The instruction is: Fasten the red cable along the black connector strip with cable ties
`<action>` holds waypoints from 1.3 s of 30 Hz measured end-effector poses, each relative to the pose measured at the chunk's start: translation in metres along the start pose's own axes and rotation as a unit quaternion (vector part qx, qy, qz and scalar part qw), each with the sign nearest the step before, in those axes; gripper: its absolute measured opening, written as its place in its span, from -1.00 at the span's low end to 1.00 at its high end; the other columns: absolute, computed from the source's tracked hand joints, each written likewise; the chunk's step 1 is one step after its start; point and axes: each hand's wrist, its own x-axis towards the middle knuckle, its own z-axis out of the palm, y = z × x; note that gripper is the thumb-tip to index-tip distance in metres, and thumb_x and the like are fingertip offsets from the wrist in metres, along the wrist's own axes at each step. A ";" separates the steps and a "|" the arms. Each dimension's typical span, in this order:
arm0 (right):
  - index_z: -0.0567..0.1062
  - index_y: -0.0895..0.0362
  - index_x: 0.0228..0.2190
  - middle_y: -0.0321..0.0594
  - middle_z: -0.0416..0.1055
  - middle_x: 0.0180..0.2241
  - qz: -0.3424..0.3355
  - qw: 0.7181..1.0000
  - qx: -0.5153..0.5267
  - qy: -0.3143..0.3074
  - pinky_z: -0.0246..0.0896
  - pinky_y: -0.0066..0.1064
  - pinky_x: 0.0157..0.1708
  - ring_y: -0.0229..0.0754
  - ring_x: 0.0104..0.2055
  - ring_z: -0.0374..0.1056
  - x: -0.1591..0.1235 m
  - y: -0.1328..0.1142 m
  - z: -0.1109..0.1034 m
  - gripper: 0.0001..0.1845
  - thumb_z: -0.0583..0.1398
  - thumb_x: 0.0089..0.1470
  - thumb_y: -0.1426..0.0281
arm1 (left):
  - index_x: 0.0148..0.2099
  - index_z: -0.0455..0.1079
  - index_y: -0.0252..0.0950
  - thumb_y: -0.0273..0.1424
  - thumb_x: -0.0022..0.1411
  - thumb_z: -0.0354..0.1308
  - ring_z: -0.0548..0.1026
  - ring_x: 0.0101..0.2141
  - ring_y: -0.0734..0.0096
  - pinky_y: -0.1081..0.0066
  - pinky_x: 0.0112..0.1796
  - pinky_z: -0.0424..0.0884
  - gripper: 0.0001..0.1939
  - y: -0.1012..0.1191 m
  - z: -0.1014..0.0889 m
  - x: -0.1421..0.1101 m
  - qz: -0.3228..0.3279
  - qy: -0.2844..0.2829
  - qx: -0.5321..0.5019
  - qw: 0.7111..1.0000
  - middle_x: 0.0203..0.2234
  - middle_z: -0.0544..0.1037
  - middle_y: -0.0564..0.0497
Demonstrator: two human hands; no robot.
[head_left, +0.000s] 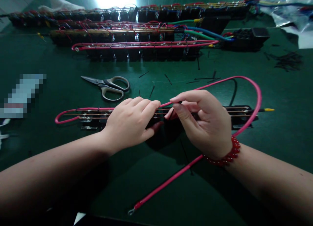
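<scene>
A long black assembly (241,112) with thin metal rods lies across the table in front of me. My left hand (133,123) is closed over its middle, fingers on the far side and thumb on the near side. Along the rods runs a red cable (258,95), which loops at the left end, arcs out at the right, passes under my right wrist and ends in a ring terminal (131,212). Just right of the left hand, my right hand (205,121) pinches a thin black cable tie (172,113) beside the cable; its fingers partly hide the tie.
Scissors (107,86) lie beyond the left hand. Loose black cable ties (152,91) are scattered nearby, with a pile (287,60) at the right. Similar wired assemblies (146,45) line the back. Clear plastic bags (281,11) sit at the far right.
</scene>
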 end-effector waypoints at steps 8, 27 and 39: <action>0.47 0.03 -0.20 -0.24 0.56 -0.28 -0.090 0.990 -0.091 0.062 0.50 -0.31 -0.29 -0.13 -0.24 0.56 -0.002 0.001 -0.005 -0.85 0.20 0.19 0.49 | 0.07 0.29 -0.33 -0.19 0.33 0.04 0.50 -0.18 0.12 0.21 -0.25 0.35 -0.62 -0.001 0.000 0.000 0.001 0.003 0.004 1.000 -0.16 0.56 -0.08; 0.44 0.11 -0.18 -0.19 0.58 -0.28 -0.218 0.959 -0.179 0.005 0.43 -0.30 -0.23 -0.16 -0.25 0.50 0.002 0.010 -0.006 -0.73 0.21 0.09 0.63 | 0.07 0.29 -0.33 -0.20 0.34 0.01 0.50 -0.17 0.11 0.21 -0.25 0.37 -0.62 0.000 -0.001 -0.001 0.000 -0.001 -0.007 1.000 -0.15 0.56 -0.08; 0.47 0.08 -0.40 -0.24 0.58 -0.39 -0.230 0.948 -0.203 -0.086 0.36 -0.26 -0.21 -0.17 -0.32 0.48 0.002 0.004 -0.001 -0.91 0.18 0.10 0.50 | 0.09 0.30 -0.28 -0.18 0.32 0.04 0.49 -0.11 0.12 0.22 -0.18 0.40 -0.61 -0.001 -0.003 0.000 -0.036 -0.018 -0.063 0.997 -0.12 0.57 -0.09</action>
